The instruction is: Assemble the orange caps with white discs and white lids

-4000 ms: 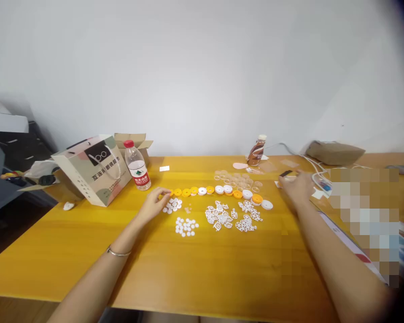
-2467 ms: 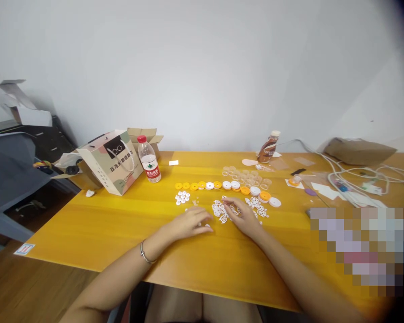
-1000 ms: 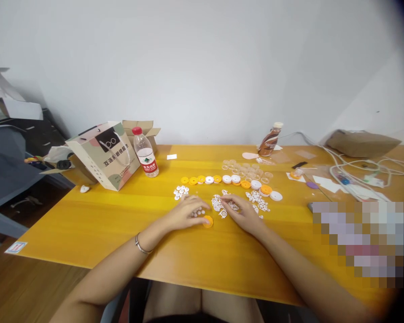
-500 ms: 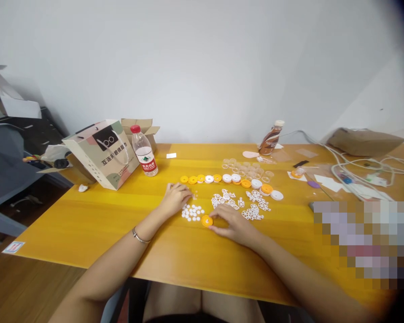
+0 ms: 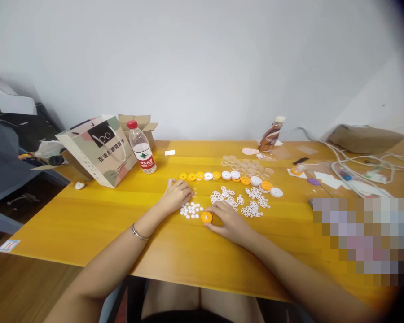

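Observation:
My right hand (image 5: 229, 220) grips a round orange disc (image 5: 206, 217) by its right edge between thumb and fingers. A small white piece stands at the disc's centre. My left hand (image 5: 177, 195) rests on the table with fingers bent together, close to tiny clear rings (image 5: 195, 192); its fingertips are partly hidden, so what they pinch cannot be seen. Several small white caps (image 5: 190, 210) lie between my hands. Beyond runs a row of orange and white discs (image 5: 226, 175). White openwork pieces (image 5: 253, 209) lie in piles past my right hand.
Clear round cups (image 5: 252, 168) stand behind the row. Toward the back are a brown drink bottle (image 5: 271, 135), a water bottle (image 5: 142, 150), a paper bag (image 5: 103, 152) and a cardboard box (image 5: 147, 128). White cables (image 5: 353, 157) and paper scraps (image 5: 327, 181) lie at the right.
The view has shifted slightly. My right hand still has the orange disc near the white caps, and my left hand stays beside the tiny rings.

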Action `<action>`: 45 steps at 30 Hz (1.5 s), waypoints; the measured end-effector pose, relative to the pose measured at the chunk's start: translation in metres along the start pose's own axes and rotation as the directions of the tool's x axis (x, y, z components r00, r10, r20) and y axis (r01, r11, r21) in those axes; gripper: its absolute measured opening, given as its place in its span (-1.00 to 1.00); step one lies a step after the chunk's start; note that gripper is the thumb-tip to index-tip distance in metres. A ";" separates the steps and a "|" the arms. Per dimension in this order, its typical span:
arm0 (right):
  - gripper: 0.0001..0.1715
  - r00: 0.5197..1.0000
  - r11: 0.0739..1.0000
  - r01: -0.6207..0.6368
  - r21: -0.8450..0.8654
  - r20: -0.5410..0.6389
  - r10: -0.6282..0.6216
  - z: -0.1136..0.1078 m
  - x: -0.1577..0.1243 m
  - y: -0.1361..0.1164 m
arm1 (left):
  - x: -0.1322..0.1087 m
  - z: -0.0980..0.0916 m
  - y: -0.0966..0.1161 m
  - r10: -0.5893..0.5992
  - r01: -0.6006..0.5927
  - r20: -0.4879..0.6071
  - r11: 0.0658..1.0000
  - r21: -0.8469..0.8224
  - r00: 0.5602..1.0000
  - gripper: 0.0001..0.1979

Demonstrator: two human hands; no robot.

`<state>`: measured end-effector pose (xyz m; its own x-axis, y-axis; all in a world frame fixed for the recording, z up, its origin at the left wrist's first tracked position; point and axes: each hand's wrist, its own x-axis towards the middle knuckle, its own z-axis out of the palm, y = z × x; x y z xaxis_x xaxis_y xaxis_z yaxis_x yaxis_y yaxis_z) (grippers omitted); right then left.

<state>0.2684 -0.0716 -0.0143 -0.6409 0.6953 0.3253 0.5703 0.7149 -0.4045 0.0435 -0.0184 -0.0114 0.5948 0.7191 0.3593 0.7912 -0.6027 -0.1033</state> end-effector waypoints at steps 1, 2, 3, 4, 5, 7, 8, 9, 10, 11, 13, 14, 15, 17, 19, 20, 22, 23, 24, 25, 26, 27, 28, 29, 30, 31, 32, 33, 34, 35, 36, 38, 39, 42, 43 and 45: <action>-0.78 1.000 1.000 -0.001 -0.001 0.000 0.001 -0.001 0.000 0.000 | 0.000 0.000 0.000 0.001 -0.001 -0.003 1.000 -0.008 1.000 -0.80; -0.80 1.000 1.000 -0.001 -0.002 0.001 0.001 -0.001 0.000 0.000 | 0.000 0.001 0.000 0.001 -0.001 -0.005 1.000 -0.015 1.000 -0.80; -0.81 1.000 1.000 0.000 -0.003 0.003 0.000 -0.002 0.000 0.001 | 0.000 0.001 0.000 0.000 0.000 -0.006 1.000 -0.021 1.000 -0.80; -0.81 1.000 1.000 0.000 -0.003 0.003 0.000 -0.002 -0.001 0.001 | 0.000 0.000 0.000 -0.001 0.000 -0.008 1.000 -0.026 1.000 -0.81; -0.81 1.000 1.000 0.000 -0.004 0.000 0.000 -0.002 -0.001 0.001 | -0.001 0.000 0.000 -0.002 0.002 -0.010 1.000 -0.031 1.000 -0.81; -0.81 1.000 1.000 0.001 -0.001 -0.009 -0.001 -0.002 -0.001 0.001 | -0.001 -0.001 0.001 -0.001 0.000 -0.014 0.999 -0.038 1.000 -0.82; -0.80 1.000 1.000 0.003 0.002 -0.013 -0.003 -0.002 -0.001 0.001 | -0.001 -0.002 0.002 0.005 -0.006 -0.012 0.999 -0.041 1.000 -0.83; -0.80 1.000 1.000 0.005 0.004 -0.015 -0.005 -0.002 -0.001 0.001 | -0.001 -0.002 0.002 0.014 -0.014 -0.007 0.999 -0.043 1.000 -0.83; -0.80 1.000 1.000 0.007 0.007 -0.017 -0.006 -0.002 -0.001 0.001 | -0.001 -0.003 0.002 0.022 -0.022 0.000 0.999 -0.045 1.000 -0.82; -0.80 1.000 1.000 0.009 0.010 -0.017 -0.009 -0.002 -0.001 0.001 | -0.001 -0.003 0.003 0.028 -0.027 0.005 0.998 -0.048 1.000 -0.82; -0.80 1.000 1.000 0.013 0.017 -0.020 -0.012 -0.002 -0.001 0.001 | 0.000 -0.002 0.003 0.023 -0.023 0.009 0.999 -0.050 1.000 -0.82; -0.80 1.000 1.000 0.014 0.020 -0.024 -0.014 -0.002 -0.001 0.001 | 0.000 -0.002 0.003 0.016 -0.016 0.008 0.999 -0.049 1.000 -0.81; -0.80 1.000 1.000 0.015 0.024 -0.027 -0.015 -0.002 -0.001 0.000 | 0.001 -0.002 0.003 0.011 -0.011 0.008 0.999 -0.049 1.000 -0.81; -0.80 0.999 0.999 0.018 0.028 -0.029 -0.018 -0.002 -0.001 0.000 | 0.001 -0.001 0.003 0.006 -0.006 0.008 0.999 -0.050 1.000 -0.80; -0.80 1.000 0.999 0.019 0.028 -0.023 -0.018 -0.002 -0.001 0.001 | 0.001 -0.001 0.003 -0.002 0.002 0.004 0.998 -0.061 1.000 -0.80; -0.80 1.000 0.999 0.018 0.027 -0.017 -0.018 -0.002 -0.001 0.001 | 0.001 -0.001 0.003 -0.012 0.012 0.001 0.997 -0.070 1.000 -0.81; -0.80 1.000 1.000 0.015 0.024 -0.011 -0.015 -0.002 -0.001 0.001 | 0.001 -0.001 0.003 -0.036 0.036 -0.002 0.995 -0.091 0.999 -0.82; -0.80 1.000 1.000 0.014 0.022 -0.010 -0.013 -0.002 -0.001 0.001 | 0.000 -0.002 0.003 -0.041 0.041 0.000 0.994 -0.101 0.999 -0.82; -0.80 1.000 1.000 0.013 0.021 -0.009 -0.013 -0.002 -0.001 0.001 | 0.000 -0.002 0.003 -0.039 0.039 0.004 0.993 -0.111 0.999 -0.82; -0.80 1.000 1.000 0.012 0.020 -0.008 -0.012 -0.002 -0.001 0.001 | 0.000 -0.003 0.003 -0.027 0.028 0.008 0.993 -0.118 1.000 -0.82; -0.81 1.000 1.000 0.011 0.020 -0.007 -0.011 -0.002 -0.001 0.001 | -0.001 -0.003 0.003 -0.008 0.009 0.012 0.992 -0.123 1.000 -0.82; -0.81 1.000 1.000 0.011 0.021 -0.006 -0.010 -0.002 -0.001 0.001 | -0.001 -0.004 0.003 0.015 -0.013 0.016 0.992 -0.124 1.000 -0.81; -0.81 1.000 1.000 0.011 0.022 -0.007 -0.011 -0.002 -0.001 0.001 | -0.001 -0.005 0.003 0.036 -0.033 0.021 0.992 -0.119 0.999 -0.81; -0.80 1.000 1.000 0.012 0.024 -0.010 -0.011 -0.002 -0.001 0.001 | -0.001 -0.005 0.004 0.053 -0.050 0.027 0.993 -0.110 0.998 -0.81; -0.80 1.000 1.000 0.013 0.026 -0.014 -0.012 -0.002 -0.001 0.001 | 0.000 -0.006 0.005 0.067 -0.063 0.035 0.993 -0.095 0.997 -0.81; -0.79 1.000 1.000 0.014 0.028 -0.017 -0.014 -0.002 -0.001 0.001 | 0.000 -0.007 0.005 0.075 -0.072 0.042 0.994 -0.077 0.996 -0.80; -0.79 1.000 1.000 0.015 0.027 -0.017 -0.015 -0.002 -0.001 0.001 | 0.001 -0.007 0.006 0.079 -0.076 0.047 0.995 -0.060 0.996 -0.79; -0.79 1.000 1.000 0.017 0.026 -0.015 -0.016 -0.001 -0.001 0.001 | 0.001 -0.008 0.007 0.081 -0.079 0.053 0.996 -0.046 0.995 -0.79; -0.79 1.000 1.000 0.018 0.025 -0.013 -0.018 -0.001 -0.001 0.001 | 0.001 -0.008 0.007 0.084 -0.082 0.058 0.996 -0.035 0.995 -0.79; -0.79 1.000 0.999 0.019 0.025 -0.013 -0.019 -0.001 -0.001 0.001 | 0.001 -0.009 0.007 0.087 -0.086 0.061 0.996 -0.030 0.994 -0.79; -0.79 1.000 0.999 0.020 0.026 -0.015 -0.020 -0.001 -0.001 0.001 | 0.001 -0.010 0.007 0.092 -0.090 0.063 0.996 -0.029 0.994 -0.79; -0.79 0.999 0.999 0.021 0.030 -0.027 -0.021 0.000 -0.001 0.001 | 0.000 -0.012 0.007 0.101 -0.099 0.064 0.994 -0.036 0.993 -0.80; -0.79 0.999 0.999 0.022 0.032 -0.032 -0.021 0.000 -0.001 0.001 | -0.001 -0.013 0.007 0.103 -0.101 0.059 0.994 -0.040 0.993 -0.80; -0.79 0.999 0.999 0.021 0.032 -0.032 -0.020 0.000 -0.002 0.002 | -0.003 -0.014 0.006 0.111 -0.109 0.037 0.993 -0.054 0.993 -0.80; -0.80 0.999 0.999 0.020 0.032 -0.027 -0.020 0.000 -0.002 0.002 | -0.003 -0.014 0.006 0.116 -0.114 0.031 0.992 -0.056 0.993 -0.80; -0.80 1.000 0.999 0.019 0.031 -0.017 -0.019 0.000 -0.001 0.002 | -0.003 -0.013 0.006 0.131 -0.129 0.033 0.990 -0.058 0.991 -0.79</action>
<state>0.2705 -0.0713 -0.0151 -0.6425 0.6828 0.3477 0.5417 0.7257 -0.4241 0.0450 -0.0285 -0.0014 0.6978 0.6450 0.3115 0.6983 -0.7095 -0.0950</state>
